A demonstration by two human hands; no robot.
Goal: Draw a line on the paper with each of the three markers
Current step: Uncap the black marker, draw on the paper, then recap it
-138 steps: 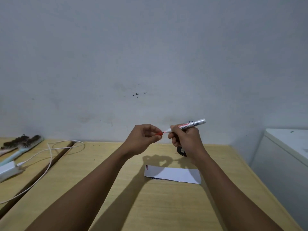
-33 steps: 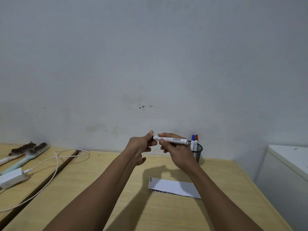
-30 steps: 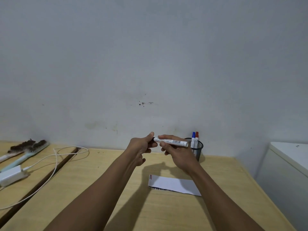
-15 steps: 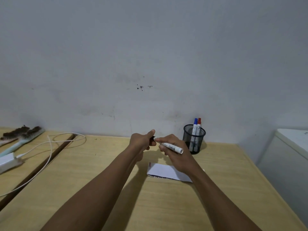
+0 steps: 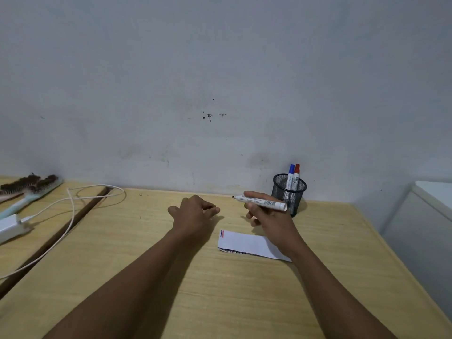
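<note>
My right hand [image 5: 267, 216] holds a white marker [image 5: 263, 202] level above the table; its bare black tip points left. My left hand [image 5: 195, 212] hovers a short way left of that tip, fingers curled shut, with the marker's cap hidden inside them. A white paper strip [image 5: 244, 243] lies on the wooden table [image 5: 244, 302] below my right hand. It has a short blue and a short red line at its left end. A blue-capped marker [image 5: 291, 173] and a red-capped marker [image 5: 297, 172] stand in a black mesh cup [image 5: 281, 192] by the wall.
A white cable [image 5: 71, 201] and a white charger [image 5: 9, 227] lie at the left, across a gap [image 5: 56, 237] between two tabletops. Brushes [image 5: 29, 184] rest at the far left. A white cabinet [image 5: 428, 216] stands to the right of the table.
The marker's cap has come off and my hands have drawn apart, the left one moving left. Both hands have dropped toward the table. Earlier, the red marker went back into the cup.
</note>
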